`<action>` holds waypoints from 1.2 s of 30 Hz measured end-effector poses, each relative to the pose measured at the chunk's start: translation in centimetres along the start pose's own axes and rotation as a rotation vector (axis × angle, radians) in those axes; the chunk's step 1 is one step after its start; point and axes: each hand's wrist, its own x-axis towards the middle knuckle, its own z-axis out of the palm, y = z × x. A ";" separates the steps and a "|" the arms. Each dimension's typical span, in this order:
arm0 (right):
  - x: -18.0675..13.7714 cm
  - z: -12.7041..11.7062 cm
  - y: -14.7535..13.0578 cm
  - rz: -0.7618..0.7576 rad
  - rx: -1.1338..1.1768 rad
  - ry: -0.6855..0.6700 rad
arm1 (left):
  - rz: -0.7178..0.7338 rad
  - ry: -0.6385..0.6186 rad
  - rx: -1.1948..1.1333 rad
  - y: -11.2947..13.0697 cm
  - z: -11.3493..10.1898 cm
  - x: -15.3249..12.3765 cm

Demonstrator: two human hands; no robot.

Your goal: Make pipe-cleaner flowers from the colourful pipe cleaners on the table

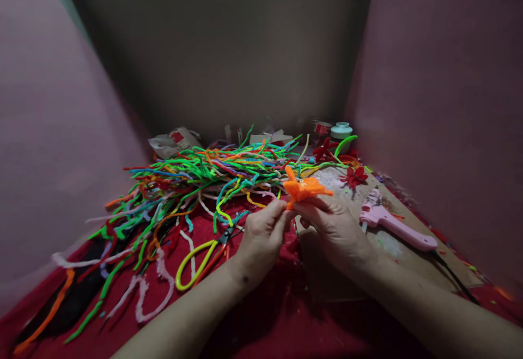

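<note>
An orange pipe-cleaner flower (304,188) is held up in front of me between both hands. My left hand (263,233) pinches its lower left side with thumb and fingertips. My right hand (333,231) grips it from below on the right, the fingers partly hidden behind it. Left of my left hand lie scissors (196,263) with a yellow handle loop. A pink hot glue gun (396,227) rests to the right of my right hand. Beneath it is a brown board (433,272).
A large heap of colourful pipe cleaners (204,171) spreads across the left and back of the red cloth (253,326). Red pipe-cleaner flowers (354,176) lie at the board's far end. Behind them stands a jar with a turquoise lid (341,129). A black cord (453,277) trails from the glue gun.
</note>
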 end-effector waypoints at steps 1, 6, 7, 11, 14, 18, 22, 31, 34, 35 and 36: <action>0.0 -0.1 0.0 0.005 -0.005 -0.004 | -0.045 -0.035 -0.070 0.1 -0.1 0.1; 0.4 -1.0 0.3 0.044 0.098 -0.146 | -0.218 -0.244 -0.502 0.5 -0.4 0.5; 0.5 -1.3 0.3 0.044 0.108 -0.181 | -0.245 -0.288 -0.587 0.5 -0.5 0.5; 0.7 -2.0 0.1 0.069 0.088 -0.313 | -0.375 -0.511 -0.924 0.0 -0.6 0.4; 0.6 -1.9 -0.1 0.098 0.070 -0.350 | -0.461 -0.631 -1.061 -0.2 -0.7 0.5; 0.5 -1.6 0.1 0.059 0.064 -0.246 | -0.393 -0.553 -0.830 0.4 -0.9 0.6; 0.4 -1.3 0.4 0.051 0.057 -0.139 | -0.088 -0.188 -0.218 0.7 -0.6 0.3; 0.1 -0.8 0.2 0.003 -0.007 -0.089 | -0.184 -0.186 -0.321 0.4 -0.4 0.3; 0.3 -1.2 0.1 0.035 0.035 -0.176 | -0.343 -0.338 -0.660 0.5 -0.5 0.5; 0.4 -1.3 0.1 0.036 0.049 -0.202 | -0.377 -0.393 -0.763 0.4 -0.6 0.5; 0.4 -1.4 0.0 0.035 0.057 -0.229 | -0.398 -0.452 -0.858 0.2 -0.6 0.5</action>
